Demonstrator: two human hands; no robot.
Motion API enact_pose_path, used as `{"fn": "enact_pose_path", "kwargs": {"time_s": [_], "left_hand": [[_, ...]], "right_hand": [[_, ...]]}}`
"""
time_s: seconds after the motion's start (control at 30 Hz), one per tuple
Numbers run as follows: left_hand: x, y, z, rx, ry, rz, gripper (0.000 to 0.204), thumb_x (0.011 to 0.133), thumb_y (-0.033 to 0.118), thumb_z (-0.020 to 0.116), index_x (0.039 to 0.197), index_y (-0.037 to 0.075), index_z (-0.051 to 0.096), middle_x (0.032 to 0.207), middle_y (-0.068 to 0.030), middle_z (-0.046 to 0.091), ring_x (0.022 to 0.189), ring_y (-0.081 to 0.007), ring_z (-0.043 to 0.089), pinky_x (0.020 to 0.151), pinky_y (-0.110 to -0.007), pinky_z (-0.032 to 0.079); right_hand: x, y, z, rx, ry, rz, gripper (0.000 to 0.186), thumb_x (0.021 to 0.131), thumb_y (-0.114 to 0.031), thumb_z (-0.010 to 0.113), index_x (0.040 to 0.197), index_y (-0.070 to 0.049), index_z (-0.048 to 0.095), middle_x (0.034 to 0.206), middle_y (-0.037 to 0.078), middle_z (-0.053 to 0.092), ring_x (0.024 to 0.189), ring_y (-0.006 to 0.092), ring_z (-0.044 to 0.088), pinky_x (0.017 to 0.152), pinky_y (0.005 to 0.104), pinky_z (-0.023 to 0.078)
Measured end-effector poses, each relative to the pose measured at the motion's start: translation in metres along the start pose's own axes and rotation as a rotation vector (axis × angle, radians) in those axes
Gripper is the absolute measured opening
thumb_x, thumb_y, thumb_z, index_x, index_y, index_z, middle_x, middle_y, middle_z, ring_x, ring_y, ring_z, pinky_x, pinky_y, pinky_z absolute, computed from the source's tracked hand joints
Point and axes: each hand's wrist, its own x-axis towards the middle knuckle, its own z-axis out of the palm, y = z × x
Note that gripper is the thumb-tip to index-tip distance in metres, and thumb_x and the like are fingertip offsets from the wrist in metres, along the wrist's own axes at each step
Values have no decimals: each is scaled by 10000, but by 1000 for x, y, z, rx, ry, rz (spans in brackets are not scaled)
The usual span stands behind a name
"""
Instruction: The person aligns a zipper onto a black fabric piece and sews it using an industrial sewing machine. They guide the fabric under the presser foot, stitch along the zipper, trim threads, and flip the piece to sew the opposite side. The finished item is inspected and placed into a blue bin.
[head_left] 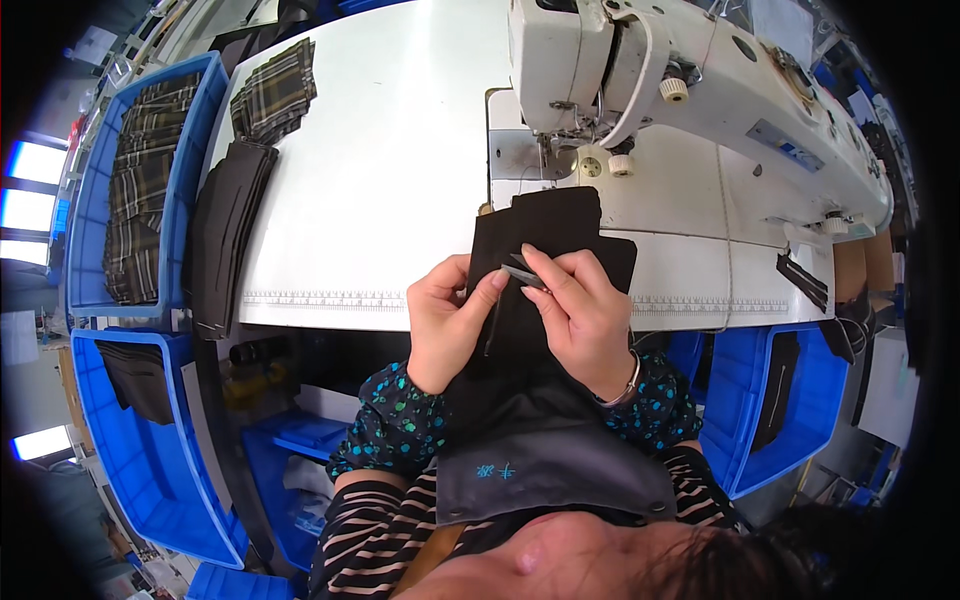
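Observation:
A black cloth piece [555, 215] with a stepped outline lies at the front edge of the sewing table, its far end just below the needle area of the white sewing machine [560, 60]. Over it, my left hand [450, 315] is closed, thumb and forefinger pinching the cloth near a narrow slit. Opposite, my right hand [583, 312] pinches at the same spot. A small grey pointed bit [522, 276] shows between the fingertips; whether it is a folded cloth edge or a tool, I cannot tell. The cloth's near end merges with the dark apron [550, 470].
At the table's left lie stacked plaid cloth pieces [274, 92] and black pieces [232, 235]. A blue bin [212, 110] of plaid pieces stands beside them. Below are another blue bin [150, 480] and, at right, a third blue bin [815, 400]. Dark strips [803, 280] lie at the right edge.

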Motion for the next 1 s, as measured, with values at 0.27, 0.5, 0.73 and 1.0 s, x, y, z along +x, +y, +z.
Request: {"fn": "enact_pose_path", "kwargs": {"time_s": [0.27, 0.5, 0.73, 1.0], "left_hand": [[-1, 0, 1, -21, 9, -3, 141, 982, 64, 766, 1064, -47, 738, 880, -8, 740, 745, -26, 627, 646, -192, 514], [-1, 1, 3, -43, 19, 5, 144, 981, 61, 767, 1068, -51, 741, 897, -17, 749, 756, -32, 633, 660, -196, 520], [-1, 1, -2, -91, -34, 3, 147, 978, 59, 769, 1066, -56, 745, 897, -26, 752, 760, -40, 637, 665, -202, 525], [0, 2, -2, -5, -57, -34, 160, 980, 79, 774, 1050, -62, 748, 848, -23, 746, 739, -37, 633, 646, -199, 511]], "right_hand": [[1, 0, 0, -27, 5, -8, 455, 839, -34, 803, 1285, -85, 732, 915, 42, 608, 687, 194, 645, 571, 330, 523], [-3, 2, 12, 9, 68, 15, 472, 836, -2, 813, 1295, -73, 734, 925, 60, 621, 701, 198, 655, 597, 326, 537], [0, 9, 19, 160, 144, -80, 452, 846, -2, 811, 1288, -48, 730, 907, 57, 626, 690, 165, 637, 573, 302, 516], [12, 19, -17, 739, 438, 151, 466, 951, 1, 734, 1391, 40, 587, 1023, 0, 569, 738, 39, 473, 649, 186, 405]]}}
